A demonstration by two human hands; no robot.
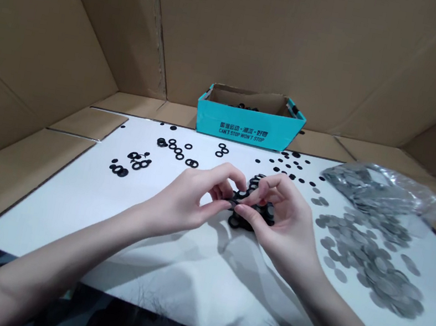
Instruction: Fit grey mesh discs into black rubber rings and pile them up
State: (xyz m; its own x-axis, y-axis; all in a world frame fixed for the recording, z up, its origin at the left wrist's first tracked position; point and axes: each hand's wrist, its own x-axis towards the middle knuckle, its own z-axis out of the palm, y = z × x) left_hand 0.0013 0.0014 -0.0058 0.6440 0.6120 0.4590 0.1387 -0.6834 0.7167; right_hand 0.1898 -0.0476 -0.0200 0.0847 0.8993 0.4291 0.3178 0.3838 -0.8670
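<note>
My left hand and my right hand meet over a heap of black rubber rings fitted with grey metal discs, on a white board. Their fingertips pinch a small dark ring with a grey disc at the heap's left side, though my fingers partly hide it. Loose black rings lie to the left. Spilled grey metal discs spread to the right of my right hand.
A teal cardboard box with black pieces inside stands at the board's far edge. Small black discs lie in front of it on the right. A clear plastic bag of grey discs lies at the right. Brown cardboard walls surround the board.
</note>
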